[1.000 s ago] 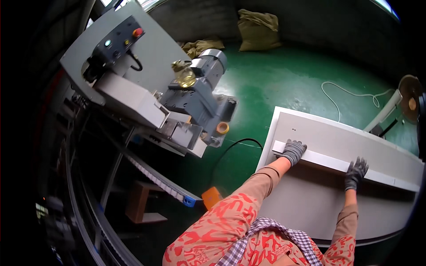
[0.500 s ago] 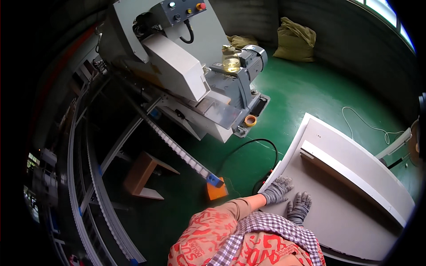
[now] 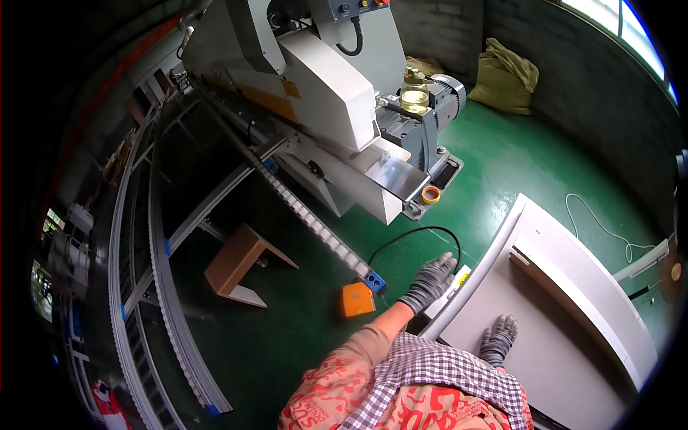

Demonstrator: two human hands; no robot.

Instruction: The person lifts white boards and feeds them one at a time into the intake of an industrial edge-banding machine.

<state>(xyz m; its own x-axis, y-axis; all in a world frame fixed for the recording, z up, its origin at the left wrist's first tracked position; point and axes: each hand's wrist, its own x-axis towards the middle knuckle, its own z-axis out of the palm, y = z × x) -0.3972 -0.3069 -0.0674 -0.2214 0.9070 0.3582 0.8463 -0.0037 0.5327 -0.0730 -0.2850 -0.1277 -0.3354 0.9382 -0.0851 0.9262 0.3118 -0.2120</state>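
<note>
My left hand (image 3: pixel 428 287), in a grey striped knit glove, reaches out past the left edge of a grey panel (image 3: pixel 476 301), its fingers extended. Beside it, along that edge, is a white box-like part with a yellow label (image 3: pixel 464 276). My right hand (image 3: pixel 499 341), gloved the same way, lies on the panel with fingers stretched out and holds nothing. A long white bar (image 3: pixel 573 304) with a brown side crosses the panel to the right of that hand.
A large grey-white machine (image 3: pixel 333 82) with a motor stands ahead. Roller rails (image 3: pixel 315 222) run at left, one ending near an orange box (image 3: pixel 357 299). A brown bent board (image 3: pixel 240 261), a black cable (image 3: pixel 423 229) and a sack (image 3: pixel 505 75) are on the green floor.
My left hand has moved off the panel, forward and left, beyond its edge. The right hand stays on the panel. The view has shifted, so the machine and rails appear farther right.
</note>
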